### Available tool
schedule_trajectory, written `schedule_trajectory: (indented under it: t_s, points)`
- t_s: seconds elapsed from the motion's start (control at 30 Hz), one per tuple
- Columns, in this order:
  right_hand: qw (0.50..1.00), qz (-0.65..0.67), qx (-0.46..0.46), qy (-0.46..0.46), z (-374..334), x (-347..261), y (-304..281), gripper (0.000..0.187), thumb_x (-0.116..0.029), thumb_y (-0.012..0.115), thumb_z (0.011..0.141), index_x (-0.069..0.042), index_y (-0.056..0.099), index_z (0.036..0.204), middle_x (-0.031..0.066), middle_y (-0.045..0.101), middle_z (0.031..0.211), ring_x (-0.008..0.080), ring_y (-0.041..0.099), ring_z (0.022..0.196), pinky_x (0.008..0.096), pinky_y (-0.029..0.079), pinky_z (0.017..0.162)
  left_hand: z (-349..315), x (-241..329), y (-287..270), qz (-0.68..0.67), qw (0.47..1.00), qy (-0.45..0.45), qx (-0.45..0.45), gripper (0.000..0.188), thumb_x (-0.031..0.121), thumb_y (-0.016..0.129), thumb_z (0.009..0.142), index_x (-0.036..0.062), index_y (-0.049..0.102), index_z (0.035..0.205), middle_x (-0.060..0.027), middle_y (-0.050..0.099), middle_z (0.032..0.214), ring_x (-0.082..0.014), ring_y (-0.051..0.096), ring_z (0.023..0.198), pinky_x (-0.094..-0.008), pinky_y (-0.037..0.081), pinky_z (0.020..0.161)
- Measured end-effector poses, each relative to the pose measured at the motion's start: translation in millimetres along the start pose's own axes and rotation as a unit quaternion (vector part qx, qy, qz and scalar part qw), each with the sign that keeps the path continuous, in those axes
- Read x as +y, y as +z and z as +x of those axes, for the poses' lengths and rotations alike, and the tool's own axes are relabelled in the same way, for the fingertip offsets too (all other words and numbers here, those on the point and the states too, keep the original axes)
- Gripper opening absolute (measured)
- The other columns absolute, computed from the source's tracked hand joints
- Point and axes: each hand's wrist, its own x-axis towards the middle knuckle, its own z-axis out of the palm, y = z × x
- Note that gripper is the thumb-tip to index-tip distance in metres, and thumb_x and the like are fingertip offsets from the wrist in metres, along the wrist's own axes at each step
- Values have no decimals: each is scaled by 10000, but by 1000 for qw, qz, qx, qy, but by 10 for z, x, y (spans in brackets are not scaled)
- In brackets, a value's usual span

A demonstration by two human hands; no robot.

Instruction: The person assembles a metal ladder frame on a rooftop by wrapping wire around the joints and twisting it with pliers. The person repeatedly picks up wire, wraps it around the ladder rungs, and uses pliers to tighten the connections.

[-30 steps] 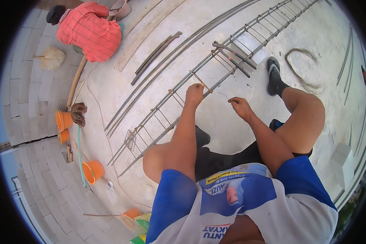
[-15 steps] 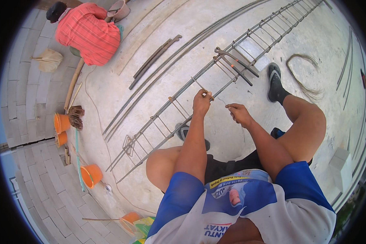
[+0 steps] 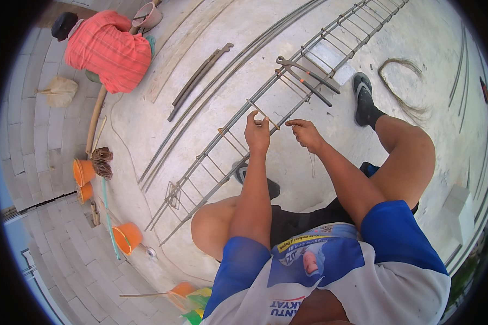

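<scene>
A long rebar cage (image 3: 236,120) of parallel rods and crosswise stirrups runs diagonally across the floor in front of me. My left hand (image 3: 257,134) is at its near side beside a stirrup, with thumb and forefinger apart. To its right, my right hand (image 3: 307,135) is closed in a pinch on thin tie wire (image 3: 313,164), whose loose ends hang below the fingers. A fine wire end shows at the cage's near rod, close to my right fingertips. Orange-marked pincers (image 3: 303,78) lie across the cage farther up.
A coil of wire (image 3: 382,81) lies right of my foot. Loose long rods (image 3: 217,100) and dark bar tools (image 3: 198,81) lie beyond the cage. Orange buckets (image 3: 127,238) stand along the left block wall. A person in a red shirt (image 3: 111,51) crouches at the far left.
My left hand has loosened from the stirrup and drawn slightly left, its thumb and forefinger parting. My right hand has moved up and left toward the near rod, still pinching the wire.
</scene>
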Motion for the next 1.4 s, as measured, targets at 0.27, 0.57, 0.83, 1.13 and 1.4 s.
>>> schedule_trajectory:
  t_s: [0.27, 0.57, 0.83, 1.13, 1.4]
  points:
    - [999, 5, -37, -24, 200, 39, 110, 177, -81, 515, 880, 0, 634, 985, -10, 471, 667, 58, 381, 488, 235, 269, 385, 62, 27, 12, 26, 995, 81, -43, 277, 206, 627, 886, 34, 654, 1102, -116, 667, 842, -221, 643, 764, -345, 491, 730]
    - [994, -61, 27, -85, 100, 42, 262, 210, -175, 589, 890, 17, 660, 935, 27, 560, 682, 101, 477, 532, 265, 379, 463, -41, 145, -62, -28, 997, 45, -61, 173, 144, 579, 910, -5, 608, 992, -148, 687, 869, -243, 660, 806, -351, 489, 754]
    - [935, -260, 115, -214, 20, 128, 378, 279, -250, 630, 901, 8, 700, 980, 162, 654, 711, 228, 602, 619, 355, 466, 609, -86, 260, -129, -43, 996, 35, -73, 164, 140, 588, 890, -8, 629, 947, -149, 699, 848, -243, 668, 803, -358, 491, 754]
    - [873, -381, 114, -283, 5, 62, 349, 188, -200, 594, 903, -37, 689, 903, 197, 659, 823, 393, 626, 778, 449, 484, 669, -339, 253, -231, 12, 990, 87, -108, 125, 100, 621, 879, -18, 613, 920, -181, 690, 871, -288, 662, 753, -365, 500, 701]
    - [860, -393, 84, -316, -25, 0, 289, 188, -187, 573, 907, -31, 676, 892, 192, 656, 845, 395, 624, 800, 466, 488, 693, -478, -66, -48, 83, 954, 288, -12, 140, 66, 638, 801, 26, 577, 920, -163, 633, 878, -367, 603, 856, -449, 490, 750]
